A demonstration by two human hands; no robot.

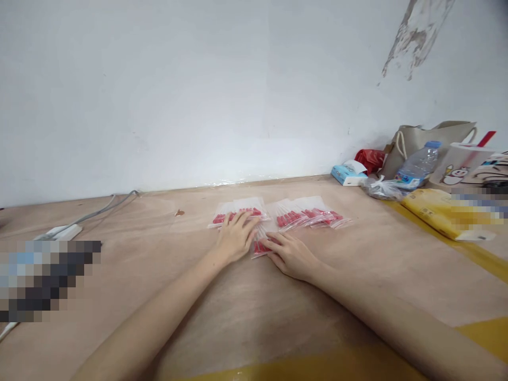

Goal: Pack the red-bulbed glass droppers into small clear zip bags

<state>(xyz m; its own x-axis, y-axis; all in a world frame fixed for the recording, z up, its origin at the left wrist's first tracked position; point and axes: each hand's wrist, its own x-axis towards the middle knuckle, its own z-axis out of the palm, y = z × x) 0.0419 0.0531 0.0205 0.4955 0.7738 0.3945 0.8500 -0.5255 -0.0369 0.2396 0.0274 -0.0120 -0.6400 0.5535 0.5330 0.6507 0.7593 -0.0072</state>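
My left hand [237, 236] reaches over the left group of small clear plastic bags [248, 203], fingers stretched out and apart across their lower edge. Each bag shows several red pieces with whitish, thin parts above; their exact kind is too small to make out. A single similar bag [260, 248] lies nearer to me between both hands. My right hand [292, 255] rests at that bag's right side, its fingers extended and touching it. Behind my right hand, another group of overlapping bags [307, 212] is fanned out on the brown table [254, 312].
At the right stand a water bottle [418, 161], a drink cup [460, 164] and a grey-beige bag [440, 135], beside blue [349, 173] and yellow tissue packs [432, 211]. A power strip [65, 232] with a cable lies left. A white wall [178, 95] bounds the back.
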